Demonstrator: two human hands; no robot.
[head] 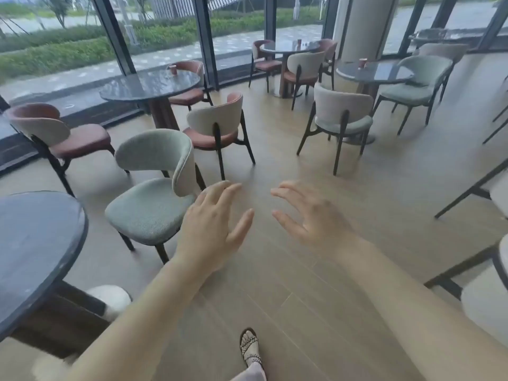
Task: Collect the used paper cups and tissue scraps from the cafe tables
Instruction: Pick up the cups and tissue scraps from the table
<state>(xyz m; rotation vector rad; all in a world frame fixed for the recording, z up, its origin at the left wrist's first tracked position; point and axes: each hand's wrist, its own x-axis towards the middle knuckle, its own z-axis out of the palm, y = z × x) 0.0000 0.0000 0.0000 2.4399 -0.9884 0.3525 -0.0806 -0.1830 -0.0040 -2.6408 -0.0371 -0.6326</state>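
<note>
Both my hands are stretched out in front of me over the wooden floor, holding nothing. My left hand (214,224) has its fingers spread and relaxed. My right hand (308,215) is open too, fingers slightly bent. A red paper cup (172,69) stands on the dark round table (132,89) by the window at the left. A second red cup (362,63) stands on the round table (384,72) at the right. A third small cup (299,42) sits on the far table (280,48). All cups are well beyond my hands. I see no tissue scraps.
Padded chairs ring the tables: a green one (154,204) just left of my left hand, a pink one (217,127) behind it. A dark table (35,243) fills the near left. A white pillar (365,26) stands at the back. Wooden floor (288,160) runs ahead.
</note>
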